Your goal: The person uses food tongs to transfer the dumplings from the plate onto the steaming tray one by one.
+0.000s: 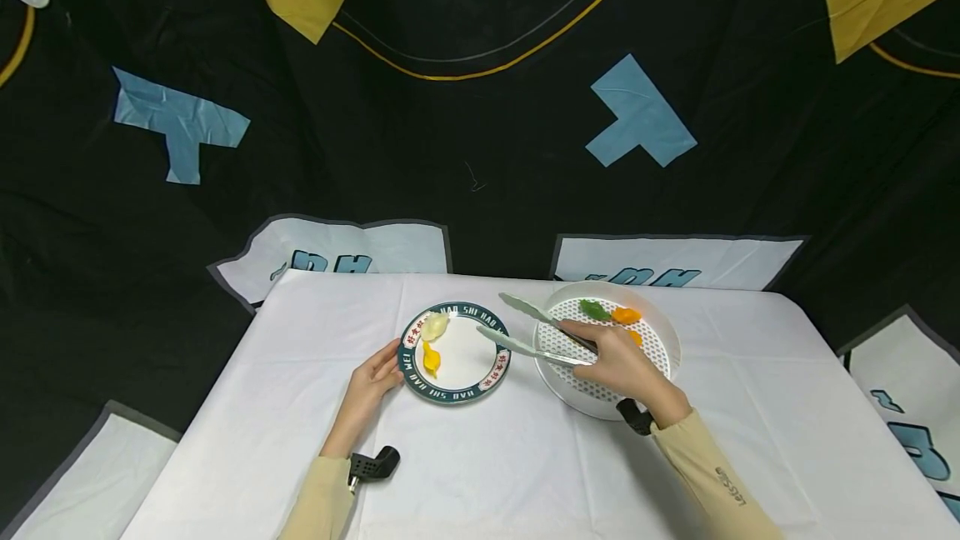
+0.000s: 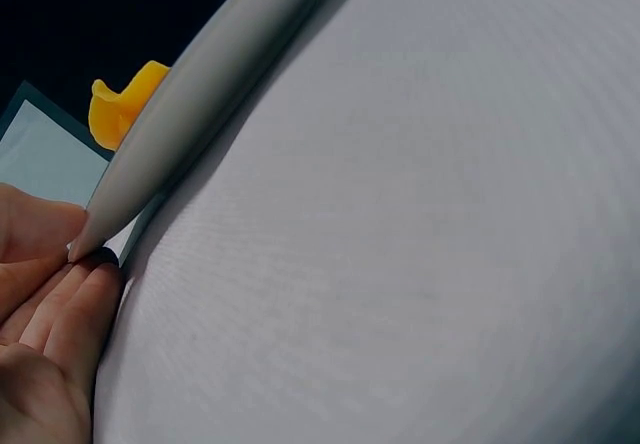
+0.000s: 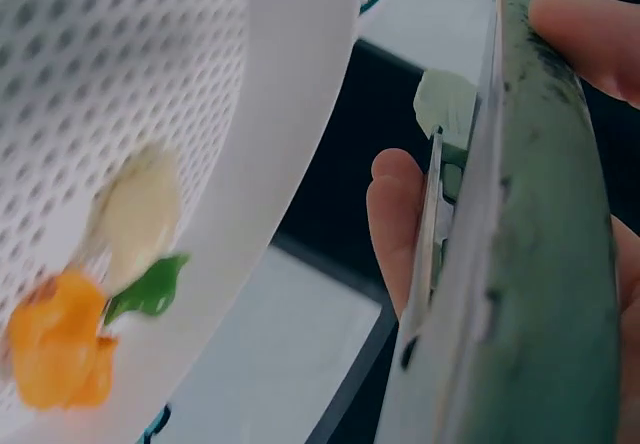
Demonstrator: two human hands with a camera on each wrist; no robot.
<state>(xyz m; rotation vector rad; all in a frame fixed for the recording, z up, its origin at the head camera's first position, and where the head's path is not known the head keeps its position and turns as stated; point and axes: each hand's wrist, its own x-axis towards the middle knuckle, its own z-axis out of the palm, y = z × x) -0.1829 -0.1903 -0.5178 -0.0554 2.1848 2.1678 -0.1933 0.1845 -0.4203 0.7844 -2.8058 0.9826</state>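
Note:
My left hand (image 1: 372,379) pinches the left rim of a white plate (image 1: 468,357) with a dark green lettered border, thumb on top and fingers beneath. On the plate lie a pale yellowish piece (image 1: 434,326) and a bright yellow, curled piece (image 1: 431,359). My right hand (image 1: 618,361) holds green-tinged metal tongs (image 3: 560,214) above a white perforated basket (image 1: 667,340). The tongs' arms are spread with nothing between their tips, the nearer tip over the plate's right side. In the basket sit a green piece (image 1: 594,310), orange pieces (image 1: 626,316) and a cream-coloured piece (image 3: 140,214).
A white cloth (image 1: 480,473) covers the table, its far edge close behind the plate and basket. Behind hangs a black backdrop (image 1: 465,148) with blue and yellow patches. A dark wrist camera (image 1: 375,463) sits on the left wrist.

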